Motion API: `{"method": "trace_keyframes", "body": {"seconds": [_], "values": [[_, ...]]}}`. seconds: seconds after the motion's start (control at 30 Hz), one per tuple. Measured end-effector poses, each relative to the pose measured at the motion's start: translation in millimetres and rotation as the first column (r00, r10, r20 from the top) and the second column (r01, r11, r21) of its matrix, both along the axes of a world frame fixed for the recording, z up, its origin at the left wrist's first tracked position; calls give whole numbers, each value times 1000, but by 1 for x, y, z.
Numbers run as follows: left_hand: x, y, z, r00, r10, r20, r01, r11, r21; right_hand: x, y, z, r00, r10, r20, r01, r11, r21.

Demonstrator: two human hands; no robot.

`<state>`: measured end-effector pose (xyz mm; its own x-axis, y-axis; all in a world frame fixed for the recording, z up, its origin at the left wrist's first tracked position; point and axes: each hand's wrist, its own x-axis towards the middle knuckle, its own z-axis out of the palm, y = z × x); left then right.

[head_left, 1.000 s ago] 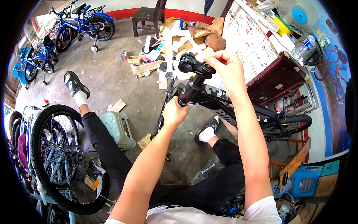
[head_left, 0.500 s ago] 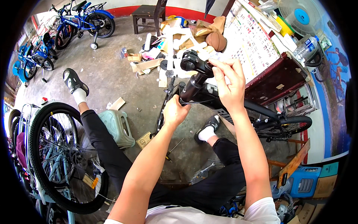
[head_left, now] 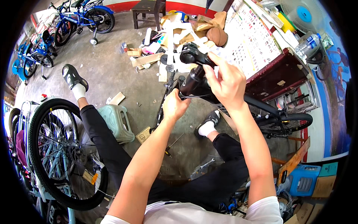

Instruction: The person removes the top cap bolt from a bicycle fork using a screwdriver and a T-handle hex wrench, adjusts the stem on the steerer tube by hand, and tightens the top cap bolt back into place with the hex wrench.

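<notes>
A black bicycle frame [head_left: 257, 105] stands in front of me, its front end toward my hands. On top of its steerer sits a black handlebar stem [head_left: 191, 54]. My right hand [head_left: 228, 83] is closed on the rear end of the stem, index finger on top and thumb lower at the side. My left hand [head_left: 175, 106] is closed around the front of the bike beside the black head tube [head_left: 192, 81], its fingertips partly hidden. A thin black cable runs past that hand. The handlebar [head_left: 164, 100] hangs down to the left of the head tube.
At left stands a loose wheel [head_left: 41, 156] by other bikes, near a pale green stool [head_left: 118, 125]. A screwdriver [head_left: 169, 149] and a wrench [head_left: 205, 163] lie on the floor. Ahead are cardboard scraps [head_left: 147, 59] and a basketball [head_left: 217, 36]; a dark red cabinet [head_left: 272, 80] stands right.
My right hand has gone from outstretched fingers at the stem to a closed grip on its rear end. The stem sits slightly higher and has turned a little. My left hand stays nearly in place.
</notes>
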<state>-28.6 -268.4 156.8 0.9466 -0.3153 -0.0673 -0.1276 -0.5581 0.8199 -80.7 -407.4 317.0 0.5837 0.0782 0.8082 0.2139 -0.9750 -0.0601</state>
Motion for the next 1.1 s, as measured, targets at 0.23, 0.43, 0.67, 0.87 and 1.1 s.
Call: {"method": "trace_keyframes", "body": {"seconds": [0.23, 0.43, 0.67, 0.87, 1.1], "values": [[2, -1, -15, 999, 27, 26, -27, 1000, -5, -30, -28, 25, 905, 228, -358, 12, 830, 557], [1, 3, 1, 998, -9, -57, 9, 1000, 1, -26, -10, 34, 960, -49, -276, 95, 984, 154], [-1, 3, -3, 998, 4, -59, -6, 999, -34, -28, -9, 30, 861, -97, -500, 111, 994, -3], [2, -1, -8, 1000, 24, 0, -24, 1000, 5, -29, -11, 34, 907, -48, -418, 56, 998, 7], [1, 3, -12, 1000, 17, -16, -17, 1000, 15, -31, -8, 33, 851, 24, -525, 79, 982, 174]]}}
